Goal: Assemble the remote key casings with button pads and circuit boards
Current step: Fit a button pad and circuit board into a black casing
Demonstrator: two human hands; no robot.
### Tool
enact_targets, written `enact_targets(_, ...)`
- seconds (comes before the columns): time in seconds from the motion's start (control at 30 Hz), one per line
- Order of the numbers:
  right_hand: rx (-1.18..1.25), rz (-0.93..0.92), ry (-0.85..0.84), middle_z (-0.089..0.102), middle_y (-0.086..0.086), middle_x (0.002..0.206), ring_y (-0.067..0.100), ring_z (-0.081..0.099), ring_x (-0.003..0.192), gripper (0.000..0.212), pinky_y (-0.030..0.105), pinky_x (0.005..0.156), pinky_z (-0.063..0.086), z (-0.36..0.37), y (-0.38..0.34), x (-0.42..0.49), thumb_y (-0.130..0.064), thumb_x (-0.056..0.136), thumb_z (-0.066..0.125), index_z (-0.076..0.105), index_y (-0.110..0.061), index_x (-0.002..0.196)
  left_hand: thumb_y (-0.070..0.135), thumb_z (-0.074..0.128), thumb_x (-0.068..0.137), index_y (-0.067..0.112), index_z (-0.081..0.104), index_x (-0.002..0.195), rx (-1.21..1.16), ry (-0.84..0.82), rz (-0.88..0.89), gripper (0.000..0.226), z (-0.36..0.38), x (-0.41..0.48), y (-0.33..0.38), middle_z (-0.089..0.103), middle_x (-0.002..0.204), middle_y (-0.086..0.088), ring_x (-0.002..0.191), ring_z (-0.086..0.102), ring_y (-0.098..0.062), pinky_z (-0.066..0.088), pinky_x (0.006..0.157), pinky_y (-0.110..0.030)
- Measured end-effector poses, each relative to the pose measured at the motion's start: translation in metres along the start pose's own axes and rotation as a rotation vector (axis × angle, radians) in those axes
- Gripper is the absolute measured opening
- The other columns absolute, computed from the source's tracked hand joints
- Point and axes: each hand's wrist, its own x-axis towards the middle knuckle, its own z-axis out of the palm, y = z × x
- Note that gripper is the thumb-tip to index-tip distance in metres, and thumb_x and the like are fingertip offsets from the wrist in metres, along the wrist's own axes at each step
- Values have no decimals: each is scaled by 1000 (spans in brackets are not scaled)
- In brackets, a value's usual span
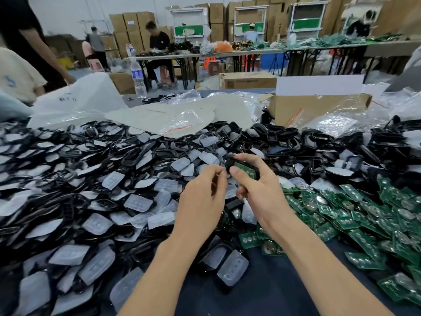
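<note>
Stacked cartons (136, 21) line the back of a workshop across the top of the frame, where a seated worker (159, 42) bends over a far table (173, 56); in the foreground a counter (262, 293) draped in dark cloth is buried under loose parts: black casings (284, 137) and translucent button pads (139, 202) across the left and centre, green circuit boards (364, 224) heaped at lower right. At centre frame the person's right hand (259, 192) grips one black casing (230, 164), thumb curled across its near edge, a green board (245, 169) lying inside it; the left hand (200, 197), just left of it, has its fingers curled with thumb and forefinger tips at the casing's left end, though whether they pinch anything cannot be told. The step appears to be seating the board in the shell; doing it well likely means holding the casing level, lining the board's outline with the rim, and pressing evenly at the edges, so it drops flat without tilting or flexing.
</note>
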Motion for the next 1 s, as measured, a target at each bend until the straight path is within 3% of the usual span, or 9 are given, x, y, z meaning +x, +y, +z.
enact_targets(0.17,170,31,13,65,-10,62,8,47,47,26,20,47,43,12,-1,-1,-7,89,72,78,-32,86,37,46,104,32,56,95,-48,-5,-32,14,-4,0,-4,61,66,11,60,57,-10,40,51,-22)
enact_targets(0.3,247,19,-28,62,-8,64,7,46,50,19,20,49,43,25,-7,-2,-24,75,78,81,-26,94,41,45,104,35,58,91,-157,-14,-37,19,-12,-1,0,63,72,12,54,51,-8,36,50,-18)
enact_targets(0.4,234,41,-11,52,-7,59,7,45,51,15,21,51,44,43,-10,1,-30,82,77,82,-25,95,45,43,103,38,60,92,-141,-36,-13,21,-32,-4,-2,65,76,15,61,58,-8,39,52,-18)
enact_targets(0.47,276,75,3,57,-2,69,9,49,53,13,23,55,48,60,-12,8,-24,93,69,82,-18,94,46,43,103,38,61,93,-91,-37,-14,22,-52,-5,-8,66,80,16,68,62,-8,43,55,-17)
enact_targets(0.6,301,176,4,65,4,92,11,61,58,28,25,55,54,105,-11,25,-16,99,61,80,-16,79,43,45,103,38,61,92,-42,33,-76,20,-108,-8,-33,66,79,12,57,56,-6,38,51,-14)
enact_targets(0.7,183,276,-48,65,10,106,17,62,69,13,27,62,54,148,-4,32,-12,99,61,72,-7,104,39,48,104,31,63,88,-2,73,-176,23,-155,-10,-56,67,76,1,50,50,-10,39,49,-23)
enact_targets(0.8,143,336,-121,61,10,91,16,61,58,9,25,50,51,188,2,33,-1,98,57,60,-10,102,40,50,103,25,65,86,67,126,-300,28,-200,-11,-75,70,76,2,55,57,-19,44,51,-29)
enact_targets(0.9,122,383,-161,62,19,104,17,64,59,24,25,48,49,220,7,33,1,96,60,50,-4,117,40,50,103,26,65,90,143,146,-409,25,-241,-11,-94,71,75,9,67,66,-11,52,64,-28)
enact_targets(1.0,155,444,-171,64,19,102,17,64,56,43,24,48,51,248,14,33,-2,100,54,40,0,141,38,49,104,23,64,92,229,163,-497,25,-276,-4,-115,72,79,7,74,69,-19,53,69,-33)
